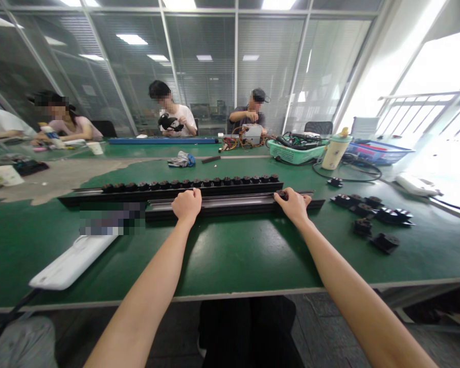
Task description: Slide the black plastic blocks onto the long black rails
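The left grip [186, 205] is curled shut over the long black rail [230, 206], and the right grip [293, 206] is clamped on the same rail, its fingers wrapped down around a small black fitting [281, 194]. That rail lies flat at 12 o'clock on the green table [230, 266], just in front of a second black rail [99, 198] carrying a row of round black parts [187, 183]. The second rail stands closest in the way: a skewed pull or a knock could jar that row and tip the parts out of line. A wide swing of the right arm could also scatter the loose black blocks [371, 217] at 2 o'clock. A white plastic case [72, 261] lies at 9 o'clock, while a teal basket of cables [297, 152] and a cream bottle [335, 151] stand farther off at 1 o'clock.
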Demonstrator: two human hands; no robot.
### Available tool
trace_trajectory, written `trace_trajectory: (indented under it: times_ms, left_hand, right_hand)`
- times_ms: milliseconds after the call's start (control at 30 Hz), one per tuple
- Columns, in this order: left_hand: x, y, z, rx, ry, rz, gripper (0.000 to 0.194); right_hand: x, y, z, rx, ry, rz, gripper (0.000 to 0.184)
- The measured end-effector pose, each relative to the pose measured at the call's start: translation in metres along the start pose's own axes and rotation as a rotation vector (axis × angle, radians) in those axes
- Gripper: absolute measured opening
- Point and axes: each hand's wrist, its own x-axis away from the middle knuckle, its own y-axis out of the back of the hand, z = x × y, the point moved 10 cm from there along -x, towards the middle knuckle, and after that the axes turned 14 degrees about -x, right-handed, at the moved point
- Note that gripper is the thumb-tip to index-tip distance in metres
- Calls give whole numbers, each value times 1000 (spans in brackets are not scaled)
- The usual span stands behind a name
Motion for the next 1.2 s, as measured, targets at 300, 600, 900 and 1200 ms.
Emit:
trace_trajectory:
  times_ms: [300, 600, 900, 1200]
  left_hand:
    - [1, 1, 0, 3, 0, -4, 60]
    - [0, 1, 0, -7, 2, -18, 60]
    - [-1, 0, 0, -8, 4, -18, 61]
    - [-1, 0, 1, -1, 4, -15, 61]
  right_hand:
    - [0, 2, -2, 13, -25, 6, 42]
    - [-2, 3, -5, 11, -35, -2, 42]
    - [-2, 3, -8, 9, -48, -7, 42]
    - [-2, 5, -8, 10, -54, -17, 42]
